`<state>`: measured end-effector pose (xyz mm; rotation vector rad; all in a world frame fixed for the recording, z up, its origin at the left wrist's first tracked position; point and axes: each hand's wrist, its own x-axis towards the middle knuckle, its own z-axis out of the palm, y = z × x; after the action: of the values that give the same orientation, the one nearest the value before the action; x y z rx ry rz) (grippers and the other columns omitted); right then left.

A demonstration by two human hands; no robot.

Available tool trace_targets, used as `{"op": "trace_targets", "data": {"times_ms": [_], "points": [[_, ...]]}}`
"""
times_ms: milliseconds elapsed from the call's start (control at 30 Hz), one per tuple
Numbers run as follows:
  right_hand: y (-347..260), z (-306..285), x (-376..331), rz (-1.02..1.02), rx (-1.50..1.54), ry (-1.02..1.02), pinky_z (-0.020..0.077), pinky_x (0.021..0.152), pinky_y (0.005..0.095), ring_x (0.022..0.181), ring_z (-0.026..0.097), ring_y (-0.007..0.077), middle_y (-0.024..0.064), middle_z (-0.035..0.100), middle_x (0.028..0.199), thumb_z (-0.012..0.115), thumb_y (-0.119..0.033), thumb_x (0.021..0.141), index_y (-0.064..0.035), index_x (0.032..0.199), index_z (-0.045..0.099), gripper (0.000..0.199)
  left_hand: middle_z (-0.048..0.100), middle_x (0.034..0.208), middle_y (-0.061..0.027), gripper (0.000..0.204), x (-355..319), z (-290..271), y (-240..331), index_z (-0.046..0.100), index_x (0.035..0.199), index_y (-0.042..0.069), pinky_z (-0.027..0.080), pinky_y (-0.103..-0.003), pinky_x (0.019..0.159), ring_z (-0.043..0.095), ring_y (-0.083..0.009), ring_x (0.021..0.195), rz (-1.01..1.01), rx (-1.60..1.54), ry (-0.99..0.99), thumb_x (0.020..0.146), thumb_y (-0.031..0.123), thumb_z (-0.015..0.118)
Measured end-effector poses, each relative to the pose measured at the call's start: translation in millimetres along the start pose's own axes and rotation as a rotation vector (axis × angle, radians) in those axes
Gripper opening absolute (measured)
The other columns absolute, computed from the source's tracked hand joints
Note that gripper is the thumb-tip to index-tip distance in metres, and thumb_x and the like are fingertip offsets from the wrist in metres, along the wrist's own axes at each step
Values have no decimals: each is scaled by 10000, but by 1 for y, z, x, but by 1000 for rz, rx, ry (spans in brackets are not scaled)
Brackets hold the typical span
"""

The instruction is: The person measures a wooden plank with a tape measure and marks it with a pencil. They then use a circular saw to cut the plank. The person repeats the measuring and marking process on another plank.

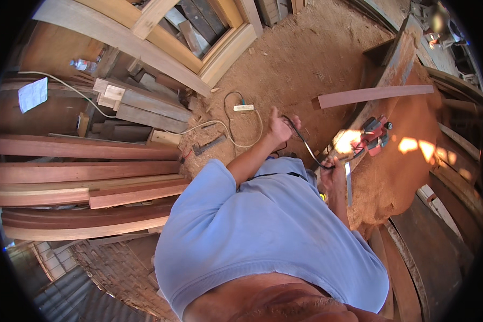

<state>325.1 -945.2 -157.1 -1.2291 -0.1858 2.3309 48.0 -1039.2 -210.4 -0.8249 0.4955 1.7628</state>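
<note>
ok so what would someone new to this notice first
The broad pale blue shirt dominates the lower middle. Right of centre, a red power tool stands out beside a bright sunlit patch. Between them and the upper middle, a black cord runs from the left hand to the right hand.

The right hand (335, 176) hides part of the black cable (312, 152), and the top edge cuts off the wooden frame (226, 57).

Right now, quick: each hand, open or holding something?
Left hand: black cord runs across its fingers; whether they are closed on it cannot be told.
Right hand: closed, holding the black cord.
</note>
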Motion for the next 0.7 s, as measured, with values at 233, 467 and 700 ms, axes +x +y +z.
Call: {"op": "trace_targets", "data": {"times_ms": [233, 467, 700], "points": [[-53, 23, -2, -414, -1998, 31, 532, 589, 377, 756, 675, 224, 148, 708, 944, 572, -325, 955, -4, 1120, 640, 368, 613, 738, -33, 269, -64, -15, 116, 563, 1190, 62, 465, -293, 533, 538, -122, 589, 489, 269, -114, 1023, 270, 531], [18, 156, 17, 335, -626, -360, 585, 726, 390, 859, 706, 301, 181, 717, 1086, 524, -433, 1019, 71, 1214, 610, 547, 671, 865, -38, 319, -213, 30, 16, 627, 1245, 28, 489, -253, 619, 617, -106, 717, 316, 1493, -965, 1007, 225, 551], [91, 200, -33, 454, -782, -683, 441, 497, 200, 507, 470, 106, 36, 581, 716, 539, -269, 1030, 31, 1009, 646, 319, 700, 991, -110, 637, -201, -80, -3, 641, 1172, 21, 546, -388, 780, 658, -220, 880, 44, 862, -675, 972, 615, 528]]}}
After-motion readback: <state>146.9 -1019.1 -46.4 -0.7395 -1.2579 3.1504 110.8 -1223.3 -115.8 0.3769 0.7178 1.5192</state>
